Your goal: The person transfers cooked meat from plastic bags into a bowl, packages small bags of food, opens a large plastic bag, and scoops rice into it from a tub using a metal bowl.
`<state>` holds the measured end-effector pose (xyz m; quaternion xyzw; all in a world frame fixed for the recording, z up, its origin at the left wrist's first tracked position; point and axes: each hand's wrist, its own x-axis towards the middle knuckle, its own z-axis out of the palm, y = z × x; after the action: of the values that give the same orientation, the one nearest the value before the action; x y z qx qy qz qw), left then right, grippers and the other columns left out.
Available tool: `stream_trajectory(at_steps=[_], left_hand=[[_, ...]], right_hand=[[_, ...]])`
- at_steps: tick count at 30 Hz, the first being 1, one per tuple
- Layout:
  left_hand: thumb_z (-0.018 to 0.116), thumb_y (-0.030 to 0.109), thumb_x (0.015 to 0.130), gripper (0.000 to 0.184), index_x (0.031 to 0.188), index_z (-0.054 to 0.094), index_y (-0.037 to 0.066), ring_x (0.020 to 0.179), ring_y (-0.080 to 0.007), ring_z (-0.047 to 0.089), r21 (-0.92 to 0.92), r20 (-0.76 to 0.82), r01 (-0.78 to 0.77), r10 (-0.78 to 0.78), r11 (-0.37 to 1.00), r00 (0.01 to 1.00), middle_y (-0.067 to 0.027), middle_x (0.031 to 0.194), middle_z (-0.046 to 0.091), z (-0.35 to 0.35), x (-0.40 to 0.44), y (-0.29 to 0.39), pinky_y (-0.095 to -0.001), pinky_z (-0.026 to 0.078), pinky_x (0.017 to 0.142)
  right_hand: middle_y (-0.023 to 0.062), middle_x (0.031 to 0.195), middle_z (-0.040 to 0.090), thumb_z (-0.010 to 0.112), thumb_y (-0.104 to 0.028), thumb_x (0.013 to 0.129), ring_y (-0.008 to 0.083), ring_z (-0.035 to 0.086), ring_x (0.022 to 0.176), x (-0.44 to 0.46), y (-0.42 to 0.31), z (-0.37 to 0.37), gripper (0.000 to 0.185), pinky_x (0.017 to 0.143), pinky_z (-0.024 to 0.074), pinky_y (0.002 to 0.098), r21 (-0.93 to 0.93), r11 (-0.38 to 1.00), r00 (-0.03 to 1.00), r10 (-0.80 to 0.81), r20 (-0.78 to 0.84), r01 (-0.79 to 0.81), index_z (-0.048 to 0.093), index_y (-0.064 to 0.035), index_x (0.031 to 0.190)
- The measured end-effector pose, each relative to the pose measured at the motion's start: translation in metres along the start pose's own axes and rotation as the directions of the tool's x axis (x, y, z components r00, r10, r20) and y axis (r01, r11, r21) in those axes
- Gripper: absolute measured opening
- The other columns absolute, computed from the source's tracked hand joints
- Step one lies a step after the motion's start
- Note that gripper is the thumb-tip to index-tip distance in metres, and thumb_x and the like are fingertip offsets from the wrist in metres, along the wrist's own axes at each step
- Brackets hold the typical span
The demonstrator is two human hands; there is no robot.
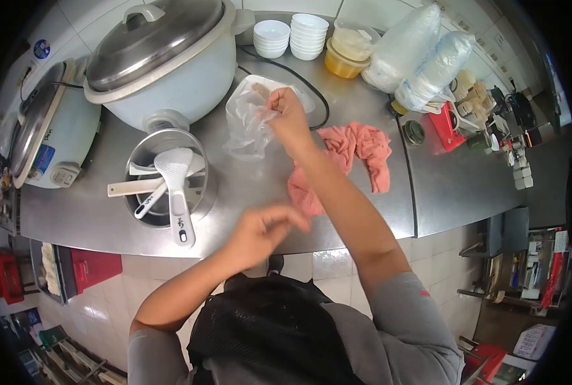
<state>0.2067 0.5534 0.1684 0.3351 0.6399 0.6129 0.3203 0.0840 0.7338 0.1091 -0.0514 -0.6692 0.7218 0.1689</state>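
My right hand [287, 120] is closed in a pinch on a thin, clear plastic bag [246, 131], which hangs crumpled to its left over the steel counter. Behind the bag lies a white tray [274, 85], partly covered by it. My left hand [258, 236] is over the counter's front edge, slightly blurred, with its fingers loosely bent and apart and nothing seen in them. To its left, a steel pot [210, 168] holds several white rice paddles [173, 160]. A crumpled pink cloth [371, 149] lies under and beside my right forearm.
A large lidded rice cooker [170, 83] stands at the back left, with another cooker [61, 135] beside it. Stacked white bowls [308, 38], a yellow-filled tub [345, 63] and plastic bag bundles [405, 48] line the wall. A black cable [312, 86] curves across the counter [247, 186].
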Motion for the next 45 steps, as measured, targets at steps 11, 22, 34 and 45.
stream_trajectory(at_steps=[11, 22, 34, 45], left_hand=[[0.052, -0.004, 0.081, 0.037, 0.117, 0.054, 0.003, 0.112, -0.0348, 0.048, 0.590, -0.755, 0.024, 0.541, 0.807, 0.371, -0.0161, 0.119, 0.054, -0.060, 0.138, -0.074, -0.0414, 0.037, 0.096], [0.048, 0.012, 0.091, 0.031, 0.119, 0.054, 0.002, 0.106, -0.0285, 0.053, -0.009, -0.430, 0.149, -0.138, 0.989, 0.892, -0.0120, 0.115, 0.056, -0.028, 0.121, -0.105, -0.0380, 0.041, 0.094], [0.052, 0.022, 0.091, 0.027, 0.105, 0.061, 0.000, 0.090, -0.0192, 0.060, -0.321, -0.925, -0.028, -0.307, 0.947, 0.226, -0.0114, 0.095, 0.062, -0.028, 0.171, -0.100, -0.0334, 0.047, 0.080], [0.057, 0.020, 0.087, 0.025, 0.104, 0.061, 0.002, 0.082, -0.0198, 0.062, 0.603, -0.625, 0.180, 0.321, 0.777, 0.711, -0.0118, 0.092, 0.064, -0.064, 0.118, -0.117, -0.0342, 0.048, 0.070]], right_hand=[[0.0032, 0.104, 0.053, 0.065, -0.002, 0.071, 0.0210, 0.056, 0.090, -0.026, -0.073, -0.050, 0.026, 0.068, 0.0509, 0.0321, -0.860, -0.074, 0.821, -0.268, 0.505, 0.505, 0.065, -0.0066, 0.097], [-0.0088, 0.152, 0.028, 0.056, 0.004, 0.073, 0.0198, 0.056, 0.082, -0.014, -0.104, -0.034, 0.054, 0.062, 0.0523, 0.0311, -0.737, -0.157, 0.719, -0.164, 0.676, 0.657, 0.055, -0.0117, 0.125], [0.0055, 0.151, 0.029, 0.055, 0.000, 0.074, 0.0273, 0.059, 0.087, -0.070, -0.077, 0.013, 0.053, 0.063, 0.0547, 0.0355, -0.662, 0.164, 0.676, -0.307, 0.670, 0.731, 0.049, 0.0010, 0.127], [0.0063, 0.154, 0.022, 0.057, 0.006, 0.070, 0.0300, 0.058, 0.102, -0.129, -0.039, 0.033, 0.072, 0.072, 0.0543, 0.0399, -0.485, 0.559, 0.666, -0.172, 0.726, 0.673, 0.036, 0.0015, 0.138]])
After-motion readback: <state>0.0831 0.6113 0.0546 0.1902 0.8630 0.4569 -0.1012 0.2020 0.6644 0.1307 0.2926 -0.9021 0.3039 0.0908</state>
